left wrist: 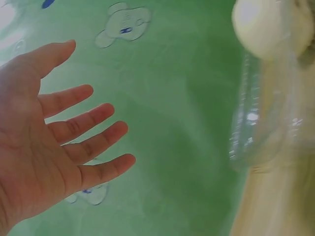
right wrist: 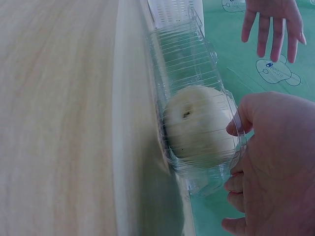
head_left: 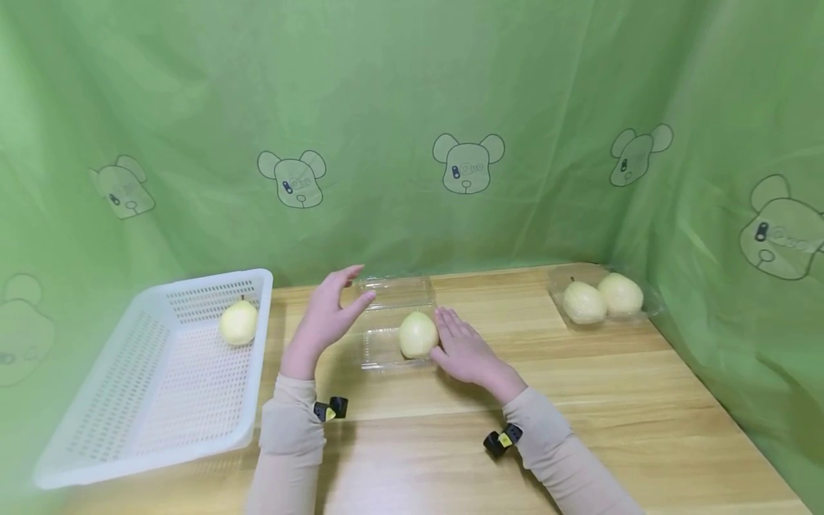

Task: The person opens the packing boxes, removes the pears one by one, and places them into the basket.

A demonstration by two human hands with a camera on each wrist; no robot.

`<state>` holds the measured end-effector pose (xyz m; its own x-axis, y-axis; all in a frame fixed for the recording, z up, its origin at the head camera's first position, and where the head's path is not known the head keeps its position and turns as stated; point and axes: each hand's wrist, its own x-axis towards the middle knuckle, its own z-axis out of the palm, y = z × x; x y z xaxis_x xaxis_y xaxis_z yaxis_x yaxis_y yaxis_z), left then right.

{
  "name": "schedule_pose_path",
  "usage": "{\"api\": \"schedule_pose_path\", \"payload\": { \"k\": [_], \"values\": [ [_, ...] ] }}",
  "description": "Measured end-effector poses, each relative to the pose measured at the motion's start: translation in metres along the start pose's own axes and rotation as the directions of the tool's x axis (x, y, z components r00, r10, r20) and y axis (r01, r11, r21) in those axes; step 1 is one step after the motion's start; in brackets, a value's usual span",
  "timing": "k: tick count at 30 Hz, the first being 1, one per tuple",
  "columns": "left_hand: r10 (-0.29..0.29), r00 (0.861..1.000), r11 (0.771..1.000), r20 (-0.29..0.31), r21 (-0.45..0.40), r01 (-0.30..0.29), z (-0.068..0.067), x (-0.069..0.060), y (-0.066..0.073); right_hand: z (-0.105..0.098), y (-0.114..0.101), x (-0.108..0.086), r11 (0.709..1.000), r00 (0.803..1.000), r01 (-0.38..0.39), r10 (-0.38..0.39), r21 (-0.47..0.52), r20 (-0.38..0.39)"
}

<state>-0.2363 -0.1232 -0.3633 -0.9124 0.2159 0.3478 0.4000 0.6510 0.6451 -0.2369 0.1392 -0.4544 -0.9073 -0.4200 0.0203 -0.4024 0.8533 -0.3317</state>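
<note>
A clear plastic clamshell container (head_left: 382, 347) lies on the table with its lid raised back. One pale yellow pear (head_left: 418, 335) sits in its right part; the right wrist view shows the pear (right wrist: 197, 125) through the ribbed wall. My right hand (head_left: 466, 355) rests against the container's right side, fingers extended and thumb by the near corner. To the container's left my left hand (head_left: 325, 315) is raised with nothing in it. In the left wrist view the left hand (left wrist: 59, 128) has its fingers spread, apart from the container.
At the left stands a white perforated basket (head_left: 154, 300) with one pear (head_left: 239, 322) inside. Toward the back right, two pears (head_left: 584, 302) sit in another clear container (head_left: 560, 286). Green curtains (head_left: 386, 86) with bear-head prints border the wooden table (head_left: 412, 458).
</note>
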Motion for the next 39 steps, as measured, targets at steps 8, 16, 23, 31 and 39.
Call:
{"api": "schedule_pose_path", "payload": {
  "k": [8,16,23,31,39],
  "values": [
    [-0.016,0.998,1.0,0.065,0.009,0.015,0.031,0.007,-0.003,0.0,0.0,-0.001,1.0,1.0,0.005,-0.005,0.007,-0.002],
    [-0.057,0.986,0.998,0.157,0.029,0.053,0.062,0.009,-0.001,0.002,0.003,0.0,1.0,1.0,0.02,-0.02,0.005,-0.018],
    [-0.086,0.973,0.995,0.215,0.062,0.075,0.084,0.007,0.001,0.003,0.004,0.001,1.0,1.0,0.025,-0.025,-0.009,-0.015],
    [-0.135,0.959,0.987,0.248,0.12,0.108,0.1,0.005,0.003,0.001,0.002,0.0,1.0,1.0,0.027,-0.028,-0.004,-0.015],
    [-0.148,0.954,0.987,0.261,0.106,0.124,0.11,0.003,0.003,0.0,0.002,-0.001,1.0,1.0,0.018,-0.018,-0.016,-0.002]
  ]
}}
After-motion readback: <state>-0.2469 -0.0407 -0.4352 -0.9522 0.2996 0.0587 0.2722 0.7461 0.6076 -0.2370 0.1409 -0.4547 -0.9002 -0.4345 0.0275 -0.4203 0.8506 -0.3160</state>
